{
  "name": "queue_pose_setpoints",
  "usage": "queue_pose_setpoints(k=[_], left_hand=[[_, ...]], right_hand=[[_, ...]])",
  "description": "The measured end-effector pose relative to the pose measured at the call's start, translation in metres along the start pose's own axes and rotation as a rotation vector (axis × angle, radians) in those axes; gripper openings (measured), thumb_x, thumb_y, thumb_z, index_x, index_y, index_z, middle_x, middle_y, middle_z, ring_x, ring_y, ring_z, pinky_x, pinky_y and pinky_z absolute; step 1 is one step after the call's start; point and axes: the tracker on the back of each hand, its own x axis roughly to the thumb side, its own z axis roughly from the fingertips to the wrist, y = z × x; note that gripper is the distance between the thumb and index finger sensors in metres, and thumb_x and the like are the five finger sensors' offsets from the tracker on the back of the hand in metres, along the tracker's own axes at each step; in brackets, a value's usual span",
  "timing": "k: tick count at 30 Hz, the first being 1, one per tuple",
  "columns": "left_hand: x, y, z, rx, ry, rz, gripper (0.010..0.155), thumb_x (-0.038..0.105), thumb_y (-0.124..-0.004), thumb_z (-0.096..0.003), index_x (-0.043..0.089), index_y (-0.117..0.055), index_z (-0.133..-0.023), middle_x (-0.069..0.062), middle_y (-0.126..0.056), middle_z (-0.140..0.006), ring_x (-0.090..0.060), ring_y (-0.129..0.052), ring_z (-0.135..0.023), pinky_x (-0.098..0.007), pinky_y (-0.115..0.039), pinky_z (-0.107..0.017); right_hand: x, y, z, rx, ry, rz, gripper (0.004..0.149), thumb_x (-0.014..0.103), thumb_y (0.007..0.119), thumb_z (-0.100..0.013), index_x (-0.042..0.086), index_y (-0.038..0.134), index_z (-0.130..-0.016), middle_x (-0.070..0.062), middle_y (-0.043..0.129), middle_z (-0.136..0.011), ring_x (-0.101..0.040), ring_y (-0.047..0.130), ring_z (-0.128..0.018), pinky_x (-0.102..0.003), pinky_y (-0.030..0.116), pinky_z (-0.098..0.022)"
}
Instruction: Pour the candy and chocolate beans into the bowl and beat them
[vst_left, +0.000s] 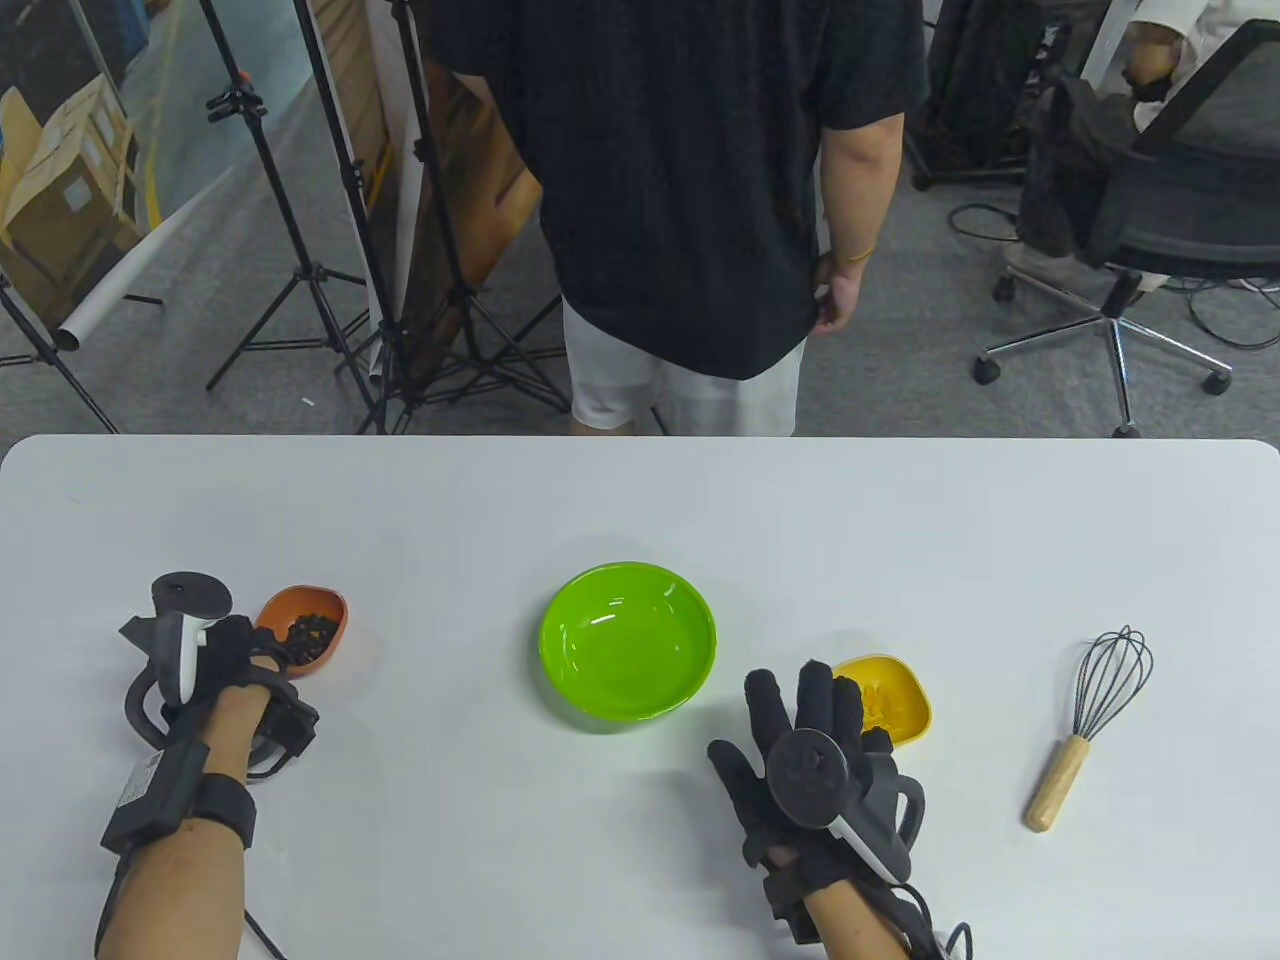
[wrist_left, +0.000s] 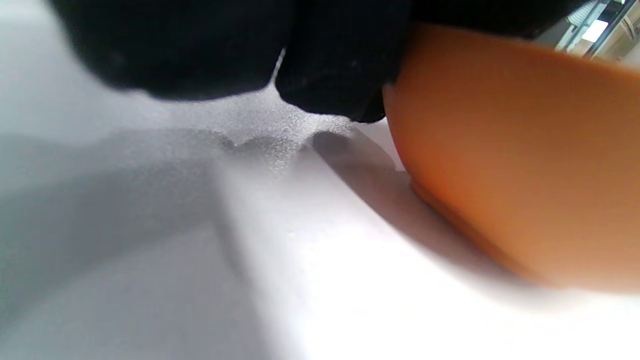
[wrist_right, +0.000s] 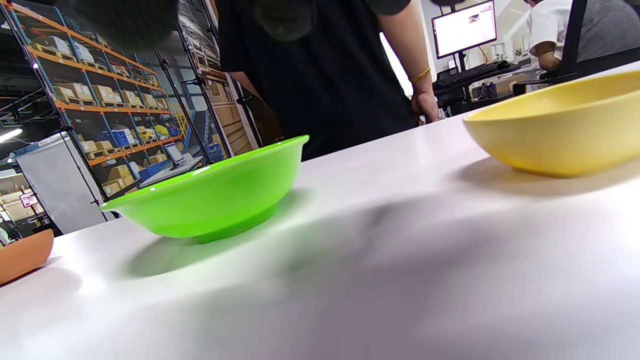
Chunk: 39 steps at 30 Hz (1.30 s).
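Note:
An empty green bowl (vst_left: 628, 640) (wrist_right: 215, 195) stands mid-table. To its left is a small orange dish (vst_left: 318, 612) (wrist_left: 525, 165) with dark chocolate beans in it. My left hand (vst_left: 262, 650) grips that dish at its near left rim, and the gloved fingers (wrist_left: 340, 65) press against its side. A yellow dish (vst_left: 900, 695) (wrist_right: 565, 130) of yellow candy sits right of the bowl. My right hand (vst_left: 815, 700) lies open with spread fingers just left of the yellow dish, holding nothing. A whisk (vst_left: 1095, 715) with a wooden handle lies at the far right.
A person (vst_left: 690, 200) in a dark shirt stands at the table's far edge. Tripods and an office chair (vst_left: 1150, 230) are behind the table. Bare white tabletop (vst_left: 640, 500) stretches beyond the bowl.

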Motion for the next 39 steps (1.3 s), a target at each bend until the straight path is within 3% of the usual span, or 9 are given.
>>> queue_pose_setpoints(k=[5,14,21,27,31,39], left_hand=[[0.019,0.009,0.018,0.035,-0.07,-0.015,0.046,0.04,-0.084,-0.0412,0.012,-0.084,-0.078,0.0,-0.1,-0.027,-0.017,-0.099,-0.003,-0.03,-0.084,0.003],[0.1,0.017,0.095,0.011,-0.312,0.001,0.047,0.039,-0.088,-0.0393,0.012,-0.084,-0.077,-0.001,-0.101,-0.026,-0.016,-0.1,-0.001,-0.03,-0.085,0.004],[0.17,-0.016,0.157,-0.023,-0.466,-0.082,0.047,0.039,-0.088,-0.0392,0.013,-0.083,-0.077,-0.001,-0.102,-0.029,-0.018,-0.101,-0.003,-0.03,-0.086,0.003],[0.207,-0.052,0.184,-0.041,-0.515,-0.159,0.047,0.038,-0.088,-0.0392,0.013,-0.081,-0.079,-0.002,-0.103,-0.033,-0.019,-0.102,-0.005,-0.03,-0.086,0.002],[0.22,-0.071,0.195,-0.031,-0.53,-0.216,0.048,0.037,-0.089,-0.0388,0.015,-0.079,-0.08,-0.003,-0.103,-0.039,-0.019,-0.102,-0.007,-0.029,-0.087,0.0],[0.229,-0.085,0.203,-0.003,-0.544,-0.254,0.049,0.036,-0.09,-0.0383,0.017,-0.075,-0.081,-0.003,-0.104,-0.045,-0.02,-0.104,-0.01,-0.028,-0.088,-0.001]], right_hand=[[0.001,-0.002,0.001,-0.01,-0.004,-0.011,0.076,0.063,0.062,-0.049,0.026,0.041,-0.112,-0.029,0.022,-0.113,-0.059,0.025,-0.101,-0.086,0.034,-0.057],[0.001,-0.003,0.001,-0.019,-0.011,-0.025,0.076,0.063,0.062,-0.049,0.026,0.041,-0.112,-0.029,0.022,-0.113,-0.059,0.025,-0.101,-0.086,0.034,-0.057],[-0.001,-0.004,0.001,-0.024,-0.01,-0.035,0.076,0.063,0.062,-0.049,0.026,0.041,-0.112,-0.028,0.022,-0.113,-0.059,0.025,-0.101,-0.086,0.034,-0.057],[-0.001,-0.005,0.002,-0.028,-0.014,-0.042,0.076,0.063,0.062,-0.049,0.026,0.041,-0.112,-0.029,0.023,-0.113,-0.059,0.025,-0.101,-0.086,0.034,-0.057],[0.0,-0.004,0.002,-0.028,-0.022,-0.041,0.076,0.063,0.062,-0.049,0.026,0.041,-0.112,-0.029,0.023,-0.113,-0.059,0.025,-0.101,-0.086,0.034,-0.057],[0.0,-0.005,0.002,-0.033,-0.028,-0.047,0.076,0.063,0.062,-0.049,0.026,0.041,-0.112,-0.029,0.022,-0.113,-0.059,0.025,-0.101,-0.086,0.034,-0.057]])
